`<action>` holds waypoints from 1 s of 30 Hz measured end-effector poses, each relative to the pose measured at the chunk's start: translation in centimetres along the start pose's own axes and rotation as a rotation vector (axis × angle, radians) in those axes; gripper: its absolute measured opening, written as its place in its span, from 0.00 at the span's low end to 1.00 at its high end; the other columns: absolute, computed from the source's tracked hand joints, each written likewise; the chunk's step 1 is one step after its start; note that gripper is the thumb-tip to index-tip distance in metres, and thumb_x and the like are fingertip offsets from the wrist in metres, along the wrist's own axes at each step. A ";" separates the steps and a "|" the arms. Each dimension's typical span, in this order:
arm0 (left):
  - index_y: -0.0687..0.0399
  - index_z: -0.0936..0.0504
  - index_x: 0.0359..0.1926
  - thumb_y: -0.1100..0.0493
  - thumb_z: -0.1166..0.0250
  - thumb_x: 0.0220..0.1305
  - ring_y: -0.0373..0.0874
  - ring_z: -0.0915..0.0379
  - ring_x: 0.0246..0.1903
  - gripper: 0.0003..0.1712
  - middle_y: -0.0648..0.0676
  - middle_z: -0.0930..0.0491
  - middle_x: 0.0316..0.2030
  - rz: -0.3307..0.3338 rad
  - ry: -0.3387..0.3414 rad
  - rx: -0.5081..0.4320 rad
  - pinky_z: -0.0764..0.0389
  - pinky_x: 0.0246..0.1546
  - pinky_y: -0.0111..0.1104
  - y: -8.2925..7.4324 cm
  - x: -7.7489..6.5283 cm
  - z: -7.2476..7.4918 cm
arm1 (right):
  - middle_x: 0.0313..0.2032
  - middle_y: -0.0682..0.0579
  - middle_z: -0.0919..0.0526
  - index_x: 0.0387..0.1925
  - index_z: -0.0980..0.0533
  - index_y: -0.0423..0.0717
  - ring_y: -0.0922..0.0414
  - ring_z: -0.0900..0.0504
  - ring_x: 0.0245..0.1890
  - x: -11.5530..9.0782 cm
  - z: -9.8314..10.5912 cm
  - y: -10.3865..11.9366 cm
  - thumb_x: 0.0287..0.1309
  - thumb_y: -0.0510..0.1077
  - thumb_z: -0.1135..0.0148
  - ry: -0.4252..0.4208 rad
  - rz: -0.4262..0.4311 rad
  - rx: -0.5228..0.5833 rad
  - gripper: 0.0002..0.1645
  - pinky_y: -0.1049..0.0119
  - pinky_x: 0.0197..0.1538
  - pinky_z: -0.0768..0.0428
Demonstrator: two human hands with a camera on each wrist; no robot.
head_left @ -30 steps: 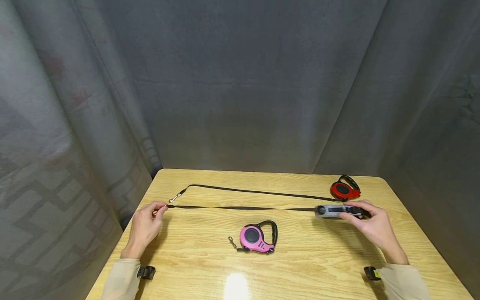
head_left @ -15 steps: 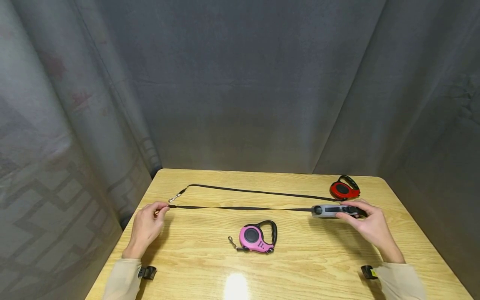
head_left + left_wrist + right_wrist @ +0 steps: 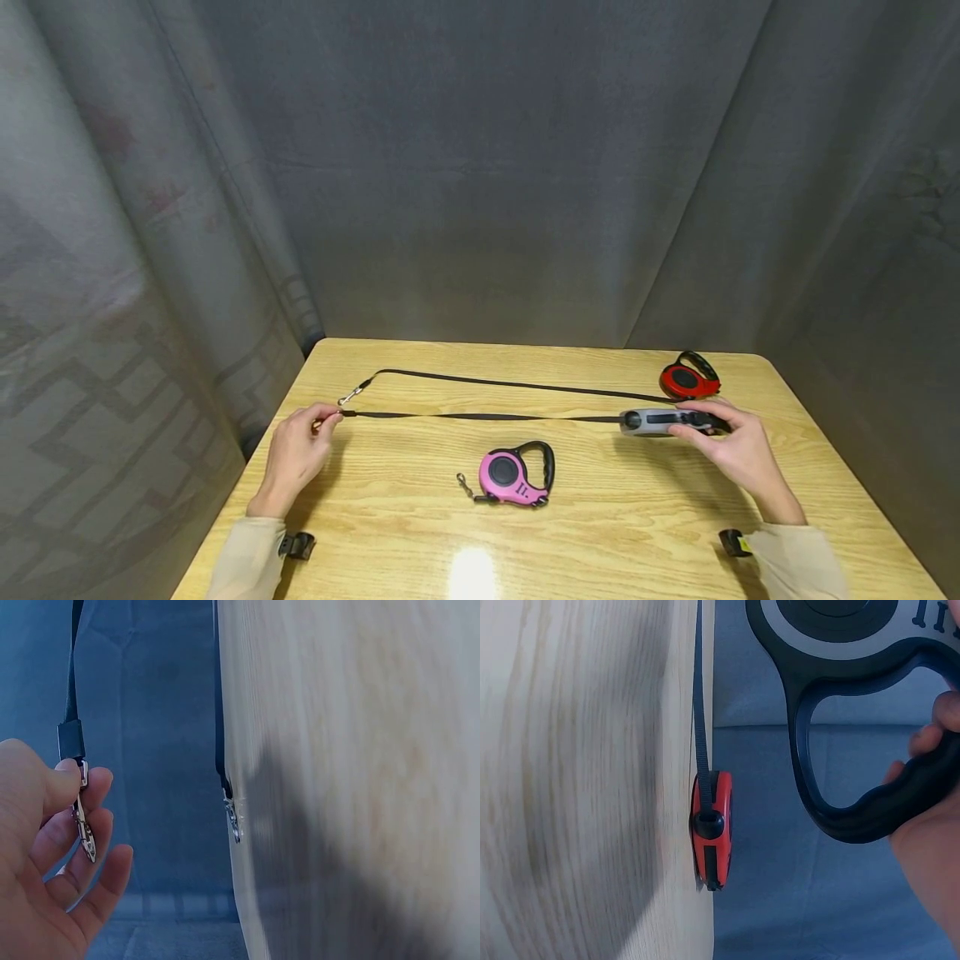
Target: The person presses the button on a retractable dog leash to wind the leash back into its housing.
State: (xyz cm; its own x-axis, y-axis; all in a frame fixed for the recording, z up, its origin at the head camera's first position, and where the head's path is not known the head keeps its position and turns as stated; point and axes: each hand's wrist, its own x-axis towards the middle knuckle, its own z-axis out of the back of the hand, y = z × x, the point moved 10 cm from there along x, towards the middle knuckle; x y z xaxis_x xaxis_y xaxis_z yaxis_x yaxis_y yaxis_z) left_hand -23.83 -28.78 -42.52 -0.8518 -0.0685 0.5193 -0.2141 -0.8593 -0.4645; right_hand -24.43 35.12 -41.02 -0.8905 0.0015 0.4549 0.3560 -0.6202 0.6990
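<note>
My right hand (image 3: 738,450) grips a grey retractable dog leash (image 3: 651,422) by its black handle (image 3: 877,821), on the right above the table. From its casing a slightly twisted black strap (image 3: 480,417) runs nearly straight across to my left hand (image 3: 296,450). There the thumb and a finger pinch the strap's metal snap hook (image 3: 81,806); the other fingers curl loosely behind it. Behind the held strap, a red retractable leash (image 3: 686,381) lies at the back right, its strap (image 3: 517,384) drawn out leftward and ending in a silver clip (image 3: 354,394).
A pink retractable leash (image 3: 504,473) lies at the middle of the wooden table (image 3: 585,542), its strap wound in and its short clip (image 3: 463,481) pointing left. Grey curtains (image 3: 480,208) hang behind and at both sides of the table.
My right hand has shifted a little left with the grey leash. My left hand has edged slightly right, so the hands are a bit closer. The red and pink leashes stay where they were.
</note>
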 end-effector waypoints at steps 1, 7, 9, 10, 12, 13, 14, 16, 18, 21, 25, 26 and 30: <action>0.55 0.09 0.42 0.64 0.27 0.67 0.45 0.21 0.31 0.04 0.56 0.10 0.35 0.000 0.002 -0.002 0.24 0.32 0.37 -0.1 0.0 0.0 | 0.39 0.80 0.17 0.46 0.11 0.43 0.70 0.23 0.35 0.0 0.0 0.0 0.49 0.34 0.15 0.001 -0.001 0.000 0.20 0.75 0.33 0.25; 0.56 0.09 0.42 0.64 0.27 0.67 0.46 0.20 0.32 0.04 0.57 0.10 0.36 -0.012 0.007 -0.007 0.23 0.33 0.39 -0.4 0.2 -0.2 | 0.41 0.79 0.16 0.46 0.11 0.41 0.71 0.22 0.37 0.2 -0.2 0.5 0.49 0.34 0.16 0.005 0.000 0.021 0.21 0.75 0.32 0.24; 0.56 0.09 0.42 0.64 0.27 0.67 0.46 0.20 0.31 0.04 0.57 0.10 0.36 -0.019 0.008 -0.005 0.23 0.33 0.39 -0.5 0.1 -0.4 | 0.41 0.78 0.16 0.46 0.11 0.41 0.70 0.22 0.37 0.2 -0.3 0.6 0.48 0.33 0.16 0.008 0.005 0.031 0.21 0.75 0.32 0.23; 0.56 0.09 0.42 0.64 0.27 0.67 0.46 0.20 0.31 0.04 0.57 0.10 0.36 -0.020 0.008 -0.003 0.23 0.33 0.39 -0.5 0.1 -0.4 | 0.40 0.77 0.16 0.46 0.11 0.41 0.70 0.22 0.36 0.2 -0.4 0.7 0.48 0.32 0.16 0.010 0.008 0.034 0.21 0.75 0.32 0.23; 0.56 0.09 0.42 0.64 0.27 0.67 0.46 0.20 0.31 0.04 0.57 0.10 0.36 -0.024 0.008 -0.002 0.23 0.33 0.39 -0.6 0.0 -0.6 | 0.41 0.77 0.16 0.47 0.11 0.41 0.70 0.22 0.36 0.2 -0.6 0.6 0.47 0.32 0.16 0.015 0.011 0.033 0.22 0.75 0.32 0.24; 0.56 0.09 0.41 0.64 0.27 0.67 0.45 0.20 0.31 0.04 0.57 0.10 0.36 -0.026 0.007 -0.003 0.23 0.33 0.39 -0.6 0.0 -0.6 | 0.41 0.77 0.16 0.47 0.11 0.41 0.70 0.22 0.36 0.2 -0.7 0.6 0.47 0.32 0.15 0.016 0.010 0.032 0.22 0.75 0.32 0.24; 0.56 0.09 0.41 0.64 0.27 0.67 0.45 0.20 0.31 0.04 0.57 0.10 0.36 -0.027 0.006 -0.003 0.23 0.33 0.39 -0.6 0.0 -0.7 | 0.41 0.77 0.16 0.47 0.11 0.42 0.70 0.22 0.36 0.2 -0.7 0.6 0.47 0.33 0.15 0.017 0.009 0.030 0.22 0.75 0.32 0.24; 0.56 0.09 0.41 0.65 0.26 0.67 0.45 0.20 0.31 0.04 0.57 0.09 0.36 -0.033 0.001 -0.004 0.22 0.33 0.38 -0.7 -0.1 -0.7 | 0.42 0.76 0.17 0.47 0.11 0.43 0.70 0.22 0.36 0.1 -0.9 0.5 0.47 0.33 0.15 0.019 0.005 0.026 0.23 0.75 0.33 0.24; 0.55 0.09 0.41 0.65 0.26 0.66 0.45 0.20 0.31 0.04 0.56 0.09 0.36 -0.038 -0.004 -0.003 0.22 0.33 0.38 -0.9 -0.1 -0.8 | 0.42 0.76 0.17 0.47 0.11 0.43 0.70 0.23 0.36 0.1 -0.9 0.4 0.47 0.33 0.15 0.019 0.002 0.022 0.23 0.75 0.33 0.24; 0.55 0.09 0.41 0.65 0.26 0.66 0.45 0.20 0.31 0.04 0.56 0.10 0.36 -0.043 -0.005 -0.005 0.23 0.33 0.38 -1.1 0.0 -0.9 | 0.41 0.75 0.17 0.47 0.11 0.44 0.70 0.23 0.37 0.1 -1.0 0.6 0.47 0.33 0.15 0.017 0.002 0.016 0.23 0.75 0.34 0.24; 0.55 0.09 0.41 0.65 0.26 0.66 0.45 0.20 0.32 0.04 0.56 0.10 0.36 -0.042 0.011 -0.013 0.22 0.33 0.38 -1.4 -0.1 -1.3 | 0.41 0.74 0.17 0.47 0.11 0.44 0.70 0.23 0.37 0.0 -1.1 1.0 0.47 0.34 0.15 0.020 0.012 0.015 0.22 0.75 0.35 0.25; 0.56 0.09 0.41 0.65 0.26 0.66 0.45 0.20 0.32 0.04 0.56 0.10 0.36 -0.043 0.016 -0.015 0.22 0.33 0.38 -1.5 -0.1 -1.4 | 0.41 0.74 0.17 0.46 0.11 0.44 0.70 0.23 0.37 0.0 -1.1 1.1 0.47 0.34 0.15 0.023 0.013 0.019 0.22 0.75 0.35 0.25; 0.55 0.09 0.41 0.65 0.26 0.66 0.44 0.21 0.31 0.03 0.55 0.10 0.35 -0.050 0.025 -0.020 0.23 0.33 0.37 -1.8 -0.3 -1.8 | 0.42 0.75 0.17 0.46 0.10 0.44 0.72 0.22 0.40 0.1 -1.3 1.5 0.46 0.35 0.14 0.032 0.019 0.021 0.22 0.77 0.41 0.25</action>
State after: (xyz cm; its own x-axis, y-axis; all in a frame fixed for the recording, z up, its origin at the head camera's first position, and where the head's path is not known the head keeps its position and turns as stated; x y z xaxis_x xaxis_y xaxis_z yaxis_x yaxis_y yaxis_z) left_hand -24.07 -26.30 -43.11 -0.8514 -0.0132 0.5243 -0.2657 -0.8511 -0.4529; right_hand -24.33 33.17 -40.71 -0.8919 -0.0353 0.4508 0.3786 -0.6034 0.7018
